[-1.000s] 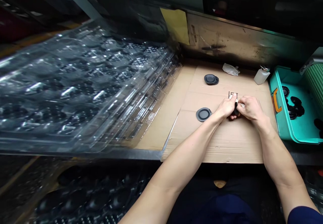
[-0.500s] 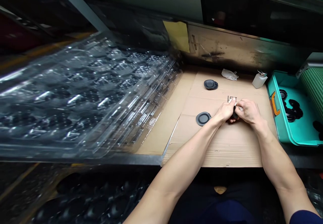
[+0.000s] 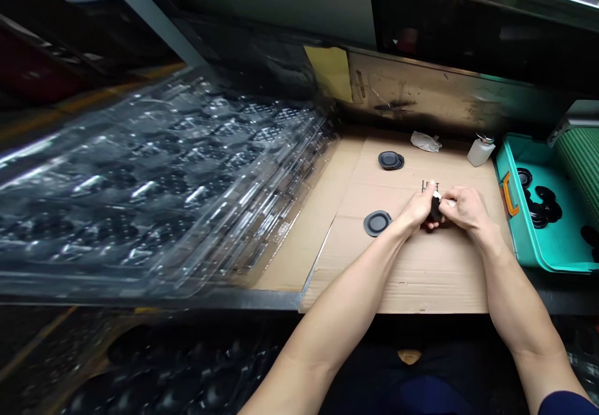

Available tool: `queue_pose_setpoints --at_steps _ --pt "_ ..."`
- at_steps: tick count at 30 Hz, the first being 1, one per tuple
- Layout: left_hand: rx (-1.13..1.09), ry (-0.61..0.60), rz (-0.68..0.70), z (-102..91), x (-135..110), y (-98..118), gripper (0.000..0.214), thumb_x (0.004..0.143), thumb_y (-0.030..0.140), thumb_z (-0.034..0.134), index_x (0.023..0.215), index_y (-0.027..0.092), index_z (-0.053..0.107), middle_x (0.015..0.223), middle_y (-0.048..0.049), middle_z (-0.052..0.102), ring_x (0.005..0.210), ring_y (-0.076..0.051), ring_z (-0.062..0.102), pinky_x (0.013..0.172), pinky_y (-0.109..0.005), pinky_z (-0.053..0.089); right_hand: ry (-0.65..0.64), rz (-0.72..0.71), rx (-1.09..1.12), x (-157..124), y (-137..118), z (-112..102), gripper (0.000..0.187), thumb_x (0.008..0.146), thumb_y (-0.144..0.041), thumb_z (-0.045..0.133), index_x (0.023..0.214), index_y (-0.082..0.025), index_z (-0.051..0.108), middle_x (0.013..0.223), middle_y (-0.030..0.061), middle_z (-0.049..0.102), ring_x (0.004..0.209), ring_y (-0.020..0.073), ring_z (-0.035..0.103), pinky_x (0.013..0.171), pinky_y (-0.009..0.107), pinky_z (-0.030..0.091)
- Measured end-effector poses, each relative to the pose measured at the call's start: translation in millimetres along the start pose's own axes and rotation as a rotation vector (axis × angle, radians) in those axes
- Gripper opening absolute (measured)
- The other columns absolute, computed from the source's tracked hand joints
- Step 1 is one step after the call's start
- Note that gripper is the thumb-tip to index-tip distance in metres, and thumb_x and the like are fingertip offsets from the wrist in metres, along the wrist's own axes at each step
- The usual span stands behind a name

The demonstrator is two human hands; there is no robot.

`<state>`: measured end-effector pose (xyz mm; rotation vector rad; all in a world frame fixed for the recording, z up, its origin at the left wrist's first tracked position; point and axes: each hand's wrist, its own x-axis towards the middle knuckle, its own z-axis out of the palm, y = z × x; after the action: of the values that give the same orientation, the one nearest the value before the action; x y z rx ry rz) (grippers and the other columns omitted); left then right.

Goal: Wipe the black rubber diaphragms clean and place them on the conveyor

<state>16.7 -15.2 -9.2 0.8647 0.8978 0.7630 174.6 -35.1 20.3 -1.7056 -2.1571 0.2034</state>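
**Head tipped up, hands still pinching over the cardboard**

My view has lifted slightly. Clear blister trays (image 3: 154, 190) are stacked left of the cardboard sheet (image 3: 421, 278), and a teal bin (image 3: 528, 259) sits at its right edge. A black rubber disc (image 3: 377, 223) lies near my left hand (image 3: 416, 210). That hand and my right hand (image 3: 465, 210) pinch a small black piece (image 3: 435, 210) between them, above the sheet's middle.

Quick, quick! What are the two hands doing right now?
Left hand: closed, holding a small black part.
Right hand: closed on the same part, which the fingers mostly hide.
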Motion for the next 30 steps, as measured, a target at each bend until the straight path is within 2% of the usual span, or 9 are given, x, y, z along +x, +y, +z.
queue_pose_setpoints --at_steps 4,6,9,13,18,21,24,27,30 --pt "-0.352 0.035 -0.175 -13.4 7.1 14.3 0.078 0.102 0.071 0.025 0.089 0.009 0.07 0.059 -0.0147 0.067 0.038 -0.014 0.056 0.033 -0.021 0.039 0.295 0.132 0.11 4.3 12.6 2.5 0.028 0.089 -0.035 0.054 0.088 -0.021 0.078 0.094 0.0063 0.078 0.089 0.0218 0.07 0.083 0.029 0.05" --pt "-0.481 0.053 -0.252 -20.3 9.1 20.8 0.078 0.103 0.068 0.023 0.096 0.006 0.069 0.062 -0.0151 0.067 0.039 -0.014 0.055 0.032 -0.02 0.04 0.367 0.222 0.106 7.2 20.7 5.2 0.029 0.089 -0.037 0.053 0.087 -0.02 0.077 0.093 0.0079 0.078 0.089 0.0236 0.07 0.084 0.031 0.051" --pt "-0.573 0.054 -0.295 -25.5 10.0 25.8 0.08 0.103 0.069 0.022 0.105 0.003 0.067 0.064 -0.0156 0.068 0.039 -0.013 0.055 0.033 -0.02 0.043 0.374 0.311 0.09 10.1 30.9 10.0 0.029 0.086 -0.038 0.054 0.087 -0.02 0.077 0.09 0.0082 0.079 0.087 0.0248 0.071 0.081 0.032 0.051" --pt "-0.576 0.051 -0.317 -25.8 9.2 27.0 0.082 0.102 0.07 0.021 0.114 0.003 0.066 0.066 -0.0154 0.069 0.041 -0.015 0.057 0.033 -0.021 0.044 0.338 0.361 0.058 11.0 38.2 15.8 0.032 0.085 -0.039 0.054 0.088 -0.02 0.079 0.091 0.0085 0.079 0.086 0.0254 0.071 0.079 0.032 0.05" --pt "-0.554 0.046 -0.325 -24.7 7.1 27.8 0.081 0.102 0.071 0.02 0.107 0.005 0.068 0.065 -0.0139 0.068 0.041 -0.014 0.056 0.033 -0.021 0.044 0.318 0.391 0.049 11.6 44.0 19.9 0.032 0.084 -0.039 0.055 0.09 -0.021 0.08 0.091 0.008 0.08 0.086 0.0254 0.071 0.08 0.032 0.05" --pt "-0.495 0.041 -0.272 -21.6 7.3 24.4 0.08 0.102 0.071 0.023 0.096 0.006 0.068 0.065 -0.0144 0.068 0.043 -0.014 0.058 0.036 -0.021 0.045 0.3 0.416 0.03 12.1 47.4 21.8 0.034 0.085 -0.041 0.055 0.094 -0.021 0.081 0.093 0.0084 0.08 0.086 0.0259 0.071 0.079 0.032 0.051" --pt "-0.385 0.024 -0.107 -17.2 7.1 20.3 0.062 0.101 0.066 0.044 0.092 0.009 0.069 0.076 -0.0151 0.073 0.056 -0.017 0.067 0.047 -0.023 0.053 0.289 0.445 -0.015 12.4 49.4 24.8 0.034 0.086 -0.042 0.055 0.097 -0.024 0.082 0.098 0.0084 0.08 0.091 0.0273 0.071 0.08 0.034 0.05" --pt "-0.282 0.031 0.097 -17.1 1.5 21.6 0.039 0.094 0.05 0.07 0.099 0.011 0.072 0.089 -0.0105 0.075 0.074 -0.017 0.071 0.059 -0.023 0.056 0.272 0.467 -0.037 12.5 49.9 28.1 0.035 0.087 -0.044 0.055 0.1 -0.025 0.082 0.102 0.0082 0.08 0.094 0.0279 0.071 0.081 0.034 0.05" --pt "-0.188 0.086 0.205 -26.6 -13.8 27.1 0.034 0.086 0.039 0.082 0.108 0.014 0.076 0.09 -0.0055 0.075 0.076 -0.014 0.068 0.065 -0.023 0.055 0.261 0.485 -0.025 12.4 50.5 30.8 0.035 0.087 -0.043 0.055 0.101 -0.027 0.082 0.103 0.0079 0.08 0.095 0.0279 0.071 0.083 0.035 0.05"
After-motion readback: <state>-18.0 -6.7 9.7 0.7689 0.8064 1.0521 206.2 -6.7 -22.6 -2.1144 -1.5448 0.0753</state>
